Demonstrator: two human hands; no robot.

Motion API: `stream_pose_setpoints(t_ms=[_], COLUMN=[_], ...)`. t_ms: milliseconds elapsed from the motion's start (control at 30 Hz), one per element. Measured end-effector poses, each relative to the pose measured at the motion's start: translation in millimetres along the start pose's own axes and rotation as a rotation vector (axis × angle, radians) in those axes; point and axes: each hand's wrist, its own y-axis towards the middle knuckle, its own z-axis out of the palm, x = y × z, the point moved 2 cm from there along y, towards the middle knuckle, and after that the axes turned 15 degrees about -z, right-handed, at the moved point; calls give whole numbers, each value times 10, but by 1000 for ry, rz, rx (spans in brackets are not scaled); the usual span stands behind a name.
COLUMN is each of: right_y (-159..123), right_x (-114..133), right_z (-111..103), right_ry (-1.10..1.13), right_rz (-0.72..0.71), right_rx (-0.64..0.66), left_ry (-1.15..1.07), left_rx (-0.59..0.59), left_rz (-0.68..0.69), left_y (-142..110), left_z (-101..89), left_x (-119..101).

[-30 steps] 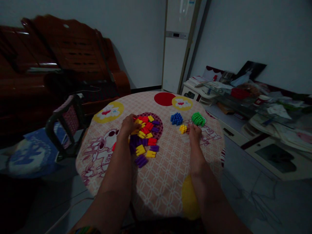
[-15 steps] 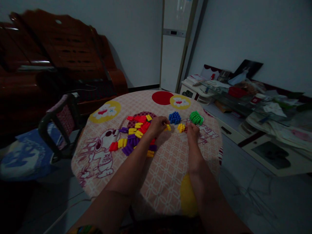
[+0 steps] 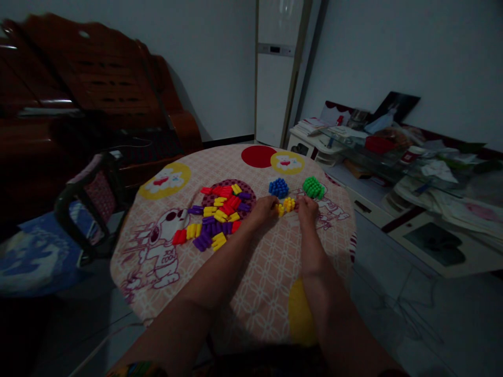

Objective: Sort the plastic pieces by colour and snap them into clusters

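Observation:
My left hand (image 3: 265, 210) is closed on a small yellow toy building block (image 3: 280, 210), held up against a yellow block cluster (image 3: 290, 203). My right hand (image 3: 307, 210) pinches that cluster from its right side. Just beyond the hands sit a blue block cluster (image 3: 279, 188) and, further right, a green block cluster (image 3: 313, 187); neither is touched. To the left lies a loose spread of red blocks (image 3: 179, 237), yellow blocks (image 3: 194, 231) and purple blocks (image 3: 202, 241). Whether the two yellow pieces are joined I cannot tell.
A patterned cloth covers the round table (image 3: 259, 293). A chair (image 3: 92, 204) stands at its left, with a wooden sofa (image 3: 106, 78) behind. At the right is a low cabinet (image 3: 373, 209) piled with papers and bags. A tall white unit (image 3: 274, 94) stands in the corner.
My left hand has left the loose blocks and moved right with a yellow block, up to the yellow cluster. My right hand keeps hold of the cluster. The view has shifted slightly.

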Motion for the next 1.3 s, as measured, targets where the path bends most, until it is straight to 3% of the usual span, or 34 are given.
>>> stream_pose_setpoints(t_ms=[300,533,600,700,767,833,900,1000,1067,1167,1300], right_y=[16,19,12,1,-8,-15,-15,-6,1,4,-3], right_x=[-40,-42,-33,-3,19,36,41,28,12,-9,-26], right_z=[-10,-9,-8,-11,-12,-13,-14,-14,-15,-16,-11], right_ry=[-49,-54,-46,-65,-75,-76,-75,-72,-65,-59,-54], right_rz=[-59,-27,-7,-8,-16,-23,-28,-28,-28,-31,-38], right_rx=[20,23,20,23,30,31,30,29,23,20,28], left_ry=[19,0,-4,13,61,111,144,192,198,195,183], left_rx=[-33,-39,-54,-110,-198,-322,-357,-256,-209,-234,-323], left_rz=[-36,17,73,96,-19,-228,-356,-506,-545,-587,-554], left_y=[137,138,125,89,53,-3,-66,-134,-157,-178,-210], left_z=[53,124,23,-314,-621,-919,-1120,-1199,-1169,-1142,-1214], left_x=[-137,-128,-93,65,270,539,797,1087,1167,1146,947])
